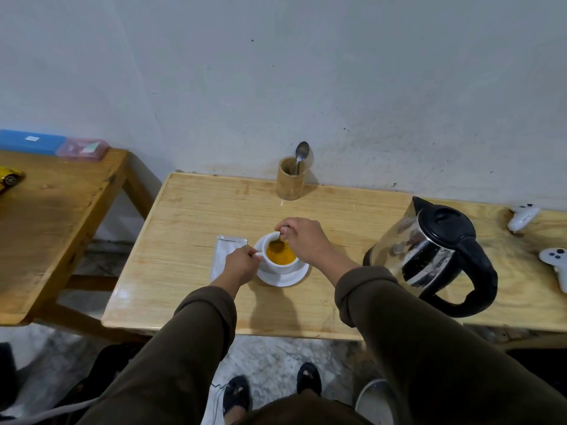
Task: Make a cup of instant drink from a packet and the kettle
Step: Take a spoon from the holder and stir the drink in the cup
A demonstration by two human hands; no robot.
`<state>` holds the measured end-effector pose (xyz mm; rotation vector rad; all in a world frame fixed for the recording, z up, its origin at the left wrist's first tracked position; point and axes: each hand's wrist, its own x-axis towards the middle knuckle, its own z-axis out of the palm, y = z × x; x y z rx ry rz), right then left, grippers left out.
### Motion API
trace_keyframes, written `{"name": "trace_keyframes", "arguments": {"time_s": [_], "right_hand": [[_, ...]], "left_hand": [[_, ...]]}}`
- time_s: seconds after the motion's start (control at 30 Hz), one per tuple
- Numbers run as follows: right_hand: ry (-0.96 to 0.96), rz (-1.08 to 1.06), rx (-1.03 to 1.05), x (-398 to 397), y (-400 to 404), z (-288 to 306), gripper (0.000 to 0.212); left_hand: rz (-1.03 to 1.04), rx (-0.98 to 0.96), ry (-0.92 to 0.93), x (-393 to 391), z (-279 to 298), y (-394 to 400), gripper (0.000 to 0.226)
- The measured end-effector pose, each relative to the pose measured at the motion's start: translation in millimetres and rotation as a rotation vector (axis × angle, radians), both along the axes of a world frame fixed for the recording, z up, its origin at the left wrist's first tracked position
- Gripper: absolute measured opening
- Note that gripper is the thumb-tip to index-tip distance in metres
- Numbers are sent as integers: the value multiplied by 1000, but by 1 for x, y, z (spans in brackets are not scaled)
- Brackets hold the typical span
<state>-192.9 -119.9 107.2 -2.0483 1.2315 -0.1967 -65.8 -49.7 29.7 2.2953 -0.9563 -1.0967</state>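
A white cup [283,265] full of orange drink stands on a white saucer [287,279] in the middle of the light wooden table [190,216]. My left hand [241,262] pinches the cup's handle at its left side. My right hand [303,237] is over the cup's far rim and holds a spoon [277,243] whose bowl dips into the drink. A silver packet [224,256] lies flat just left of the saucer, partly under my left hand. The steel kettle [429,253] with black lid and handle stands to the right.
A wooden holder [290,179] with another spoon [300,154] stands at the table's back edge by the wall. Two white game controllers [521,217] [557,263] lie at the far right. A second, darker table [55,210] stands to the left with boxes and a yellow toy car.
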Motion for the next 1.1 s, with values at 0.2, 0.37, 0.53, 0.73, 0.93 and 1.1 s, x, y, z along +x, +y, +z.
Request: {"name": "trace_keyframes", "arguments": {"time_s": [0.2, 0.37, 0.53, 0.73, 0.93, 1.1], "right_hand": [[42, 10, -19, -2, -3, 1, 26], [97, 15, -121, -2, -5, -1, 29], [-19, 21, 2, -2, 1, -2, 28], [-21, -6, 25, -5, -2, -1, 26], [57, 18, -102, -6, -2, -4, 29], [-23, 39, -12, -6, 4, -3, 29]], "left_hand": [[-12, 5, -17, 0, 1, -1, 32], [-12, 4, -14, -1, 1, -1, 32], [-5, 0, -5, -1, 0, 0, 32], [3, 0, 1, -1, 1, 1, 31], [-1, 1, 1, -1, 0, 0, 32], [-3, 1, 4, 0, -1, 0, 32]]}}
